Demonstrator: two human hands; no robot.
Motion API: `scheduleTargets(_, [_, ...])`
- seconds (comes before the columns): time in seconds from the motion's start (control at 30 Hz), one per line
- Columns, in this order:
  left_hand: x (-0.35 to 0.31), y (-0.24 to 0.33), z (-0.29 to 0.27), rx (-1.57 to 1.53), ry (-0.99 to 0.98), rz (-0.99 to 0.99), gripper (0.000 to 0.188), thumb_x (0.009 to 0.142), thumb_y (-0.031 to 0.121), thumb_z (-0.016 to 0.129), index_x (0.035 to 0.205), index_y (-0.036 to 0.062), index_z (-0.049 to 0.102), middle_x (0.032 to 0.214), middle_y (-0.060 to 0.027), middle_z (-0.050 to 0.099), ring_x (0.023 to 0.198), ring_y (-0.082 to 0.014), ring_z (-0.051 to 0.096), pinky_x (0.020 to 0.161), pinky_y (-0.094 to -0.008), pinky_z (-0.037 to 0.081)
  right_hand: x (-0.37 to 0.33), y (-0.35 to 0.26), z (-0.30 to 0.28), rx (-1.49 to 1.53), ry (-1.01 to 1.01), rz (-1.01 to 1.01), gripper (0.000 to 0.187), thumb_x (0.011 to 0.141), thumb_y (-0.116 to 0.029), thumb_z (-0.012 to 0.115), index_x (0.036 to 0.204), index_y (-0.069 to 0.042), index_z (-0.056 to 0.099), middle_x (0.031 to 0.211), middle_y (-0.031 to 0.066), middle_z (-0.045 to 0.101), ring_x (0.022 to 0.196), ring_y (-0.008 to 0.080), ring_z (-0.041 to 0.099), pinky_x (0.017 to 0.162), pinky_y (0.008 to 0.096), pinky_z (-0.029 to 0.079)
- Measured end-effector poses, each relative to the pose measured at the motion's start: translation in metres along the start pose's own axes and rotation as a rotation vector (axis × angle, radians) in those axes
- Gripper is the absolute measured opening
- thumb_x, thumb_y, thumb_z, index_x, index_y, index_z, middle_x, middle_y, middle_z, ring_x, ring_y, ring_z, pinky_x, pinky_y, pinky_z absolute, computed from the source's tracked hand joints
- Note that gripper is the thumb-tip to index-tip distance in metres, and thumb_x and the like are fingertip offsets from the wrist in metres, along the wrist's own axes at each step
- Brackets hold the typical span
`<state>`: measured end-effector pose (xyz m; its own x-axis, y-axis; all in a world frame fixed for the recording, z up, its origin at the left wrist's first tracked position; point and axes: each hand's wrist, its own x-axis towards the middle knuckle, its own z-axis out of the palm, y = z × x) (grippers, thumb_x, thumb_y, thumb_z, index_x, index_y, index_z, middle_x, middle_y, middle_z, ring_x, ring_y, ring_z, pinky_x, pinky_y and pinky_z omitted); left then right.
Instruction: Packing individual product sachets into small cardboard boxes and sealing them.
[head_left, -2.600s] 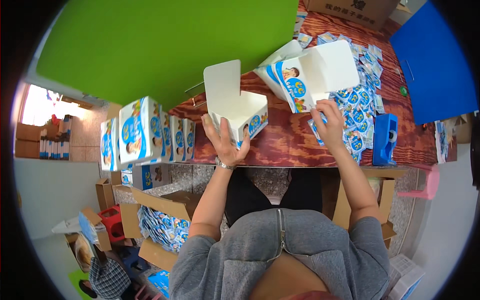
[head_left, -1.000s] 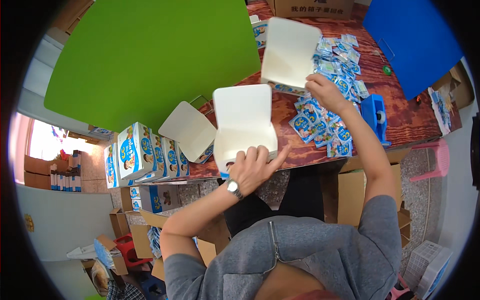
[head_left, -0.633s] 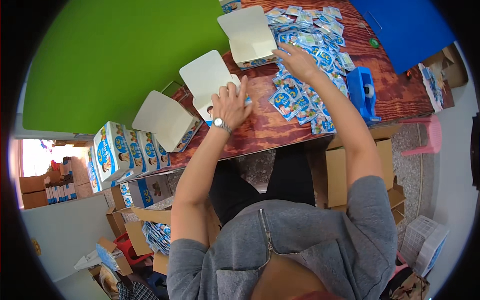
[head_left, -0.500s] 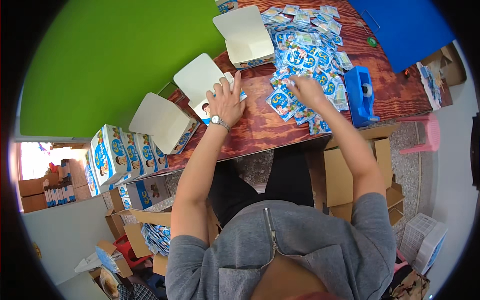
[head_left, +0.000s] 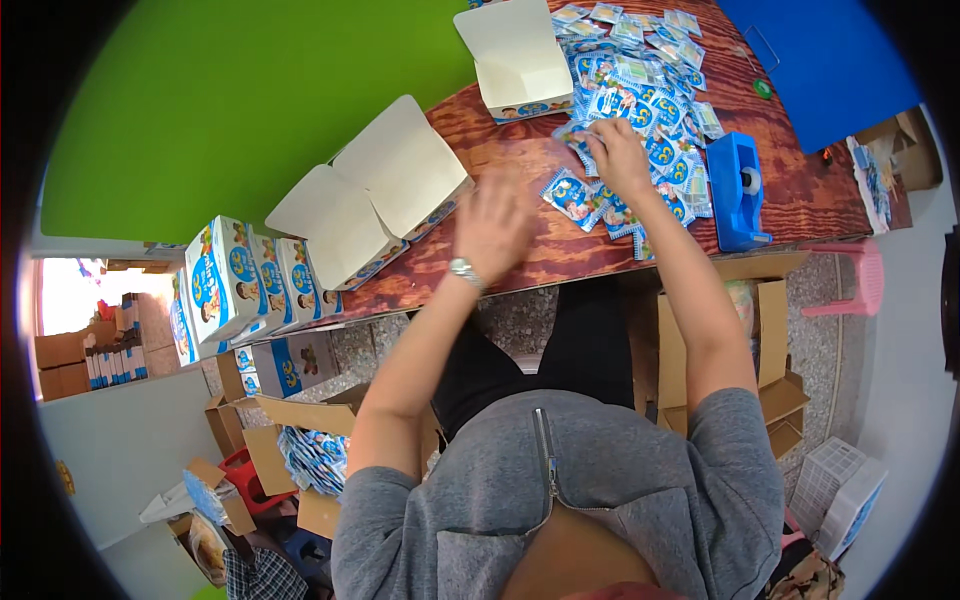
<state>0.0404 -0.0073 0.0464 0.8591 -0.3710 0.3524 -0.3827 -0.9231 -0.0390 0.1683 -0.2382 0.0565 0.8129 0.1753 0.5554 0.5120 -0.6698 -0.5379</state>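
My right hand (head_left: 620, 160) pinches a small blue-and-white packet (head_left: 575, 134) at the near left edge of a large packet pile (head_left: 630, 100). Motion smears my left hand (head_left: 495, 228), which wears a wristwatch (head_left: 464, 270). It hovers over the brown table, just right of an open carton (head_left: 400, 170) with its lid raised. Against that carton leans a second open carton (head_left: 340, 235), also lid up. At the far side, beside the pile, stands a third open carton (head_left: 525, 85) with a pale inside.
A blue tape dispenser (head_left: 738, 190) stands right of the pile. Closed printed cartons (head_left: 225, 285) are stacked at the table's left end. Cardboard boxes (head_left: 770, 340) sit on the floor below, near a pink stool (head_left: 850, 280). A green panel (head_left: 250, 110) borders the far left.
My left hand has let go of the middle carton and moved right. That carton now rests against the left one. My right hand has lifted a packet slightly from the pile.
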Motion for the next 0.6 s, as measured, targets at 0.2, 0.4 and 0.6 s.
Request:
scheduleTargets(0.2, [-0.004, 0.019, 0.04, -0.094, -0.328, -0.074, 0.066, 0.096, 0.052, 0.048, 0.148, 0.0123, 0.04, 0.155, -0.0096, 0.037, 0.142, -0.0327, 0.035, 0.111, -0.0634, 0.026, -0.049, -0.015, 0.013, -0.285, -0.602, 0.222, 0.049, 0.088, -0.04, 0.069, 0.113, 0.0, 0.055, 0.102, 0.0252, 0.064, 0.095, 0.0416, 0.066, 0.077, 0.0498, 0.055])
scheduleTargets(0.4, [-0.037, -0.001, 0.039, -0.105, -0.242, -0.067, 0.067, 0.094, 0.047, 0.056, 0.144, 0.0053, 0.045, 0.153, -0.0137, 0.039, 0.141, -0.0344, 0.036, 0.11, -0.0611, 0.027, -0.057, -0.057, 0.017, -0.408, -0.603, 0.33, 0.056, 0.077, -0.038, 0.08, 0.113, -0.001, 0.059, 0.108, 0.0181, 0.066, 0.104, 0.0341, 0.064, 0.079, 0.047, 0.055])
scheduleTargets(0.6, [-0.047, 0.002, 0.037, -0.187, -0.221, -0.118, 0.063, 0.094, 0.043, 0.057, 0.145, 0.0073, 0.045, 0.155, -0.0148, 0.036, 0.142, -0.0387, 0.033, 0.11, -0.0625, 0.026, -0.068, -0.022, -0.043, -0.197, -0.271, 0.508, 0.056, 0.076, -0.041, 0.079, 0.117, -0.005, 0.064, 0.087, 0.019, 0.07, 0.081, 0.0377, 0.068, 0.07, 0.046, 0.054])
